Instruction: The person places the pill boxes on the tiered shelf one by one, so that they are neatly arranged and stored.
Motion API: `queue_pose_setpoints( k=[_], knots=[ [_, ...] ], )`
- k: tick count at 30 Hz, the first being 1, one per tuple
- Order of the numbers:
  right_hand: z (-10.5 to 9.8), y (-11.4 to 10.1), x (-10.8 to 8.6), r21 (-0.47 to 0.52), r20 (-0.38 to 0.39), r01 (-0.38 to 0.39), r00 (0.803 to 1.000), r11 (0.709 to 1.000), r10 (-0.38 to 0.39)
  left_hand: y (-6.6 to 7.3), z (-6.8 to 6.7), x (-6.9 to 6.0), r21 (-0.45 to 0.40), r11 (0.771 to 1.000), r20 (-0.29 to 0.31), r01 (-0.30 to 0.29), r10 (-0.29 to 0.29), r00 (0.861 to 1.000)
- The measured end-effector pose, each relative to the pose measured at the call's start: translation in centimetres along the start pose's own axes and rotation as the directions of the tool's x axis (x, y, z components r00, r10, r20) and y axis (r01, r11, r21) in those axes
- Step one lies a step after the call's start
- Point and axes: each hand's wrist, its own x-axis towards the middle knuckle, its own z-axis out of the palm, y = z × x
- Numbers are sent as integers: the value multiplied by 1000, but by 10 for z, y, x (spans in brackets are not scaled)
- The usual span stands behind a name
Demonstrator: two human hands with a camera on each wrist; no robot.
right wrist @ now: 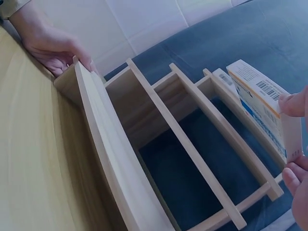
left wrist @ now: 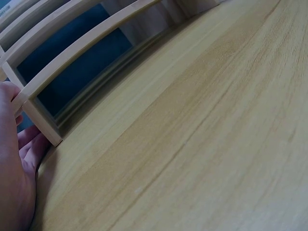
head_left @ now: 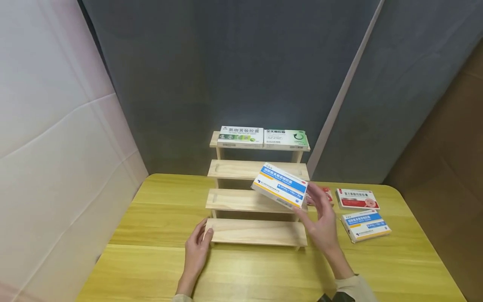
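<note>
My right hand (head_left: pixel 321 218) pinches one end of a white, blue and yellow medicine box (head_left: pixel 281 186), tilted in the air over the middle steps of a wooden tiered rack (head_left: pixel 256 232). In the right wrist view the barcode side of this medicine box (right wrist: pixel 262 91) shows, with thumb and fingertips on its end. My left hand (head_left: pixel 197 247) grips the left end of the rack's lowest step, thumb on top. The left wrist view shows that hand (left wrist: pixel 17 168) against the rack's front leg. On the top step lie a white-green medicine box (head_left: pixel 240 136) and another green-white box (head_left: pixel 285 139), side by side.
Right of the rack, a red-white box (head_left: pixel 357 199) and a second blue-yellow box (head_left: pixel 366 225) lie on the wooden table (head_left: pixel 151 247). Another red box (head_left: pixel 325 195) is partly hidden behind my right hand. A grey curtain (head_left: pixel 211 75) hangs behind the table.
</note>
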Motion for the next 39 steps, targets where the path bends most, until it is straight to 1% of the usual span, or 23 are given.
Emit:
queue_pose_setpoints(
  k=[4, 11, 13, 16, 20, 23, 29, 33, 39],
  knots=[
    [5, -1, 2, -23, 15, 24, 1000, 999, -24, -1, 0, 0, 4, 1000, 10, 3, -3, 1000],
    [15, -6, 10, -101, 47, 89, 995, 991, -85, -1, 1, 1, 1, 1000, 6, -9, 9, 1000],
    [17, -6, 13, -116, 62, 97, 994, 988, -91, -1, 1, 1, 3, 1000, 5, -11, 11, 1000],
    [21, -6, 18, -133, 91, 92, 993, 987, -80, -1, 1, 1, 6, 1000, 1, -8, 8, 1000],
    [27, -5, 27, -154, 142, 66, 989, 986, -44, -1, 1, 1, 14, 1000, -2, -11, 11, 1000],
    [31, -4, 35, -164, 170, 65, 985, 984, -37, 0, 2, 0, 19, 1000, -5, -13, 13, 1000],
    [39, -7, 48, -145, 198, 71, 979, 987, -41, -1, 1, 0, 18, 1000, -7, -5, 5, 1000],
    [43, -12, 55, -173, 229, 61, 973, 983, -20, 0, 0, 0, 14, 1000, -1, -14, 14, 1000],
    [48, -10, 66, -196, 264, 62, 964, 979, -8, 0, -1, 0, 15, 1000, 12, -13, 13, 1000]
  ],
)
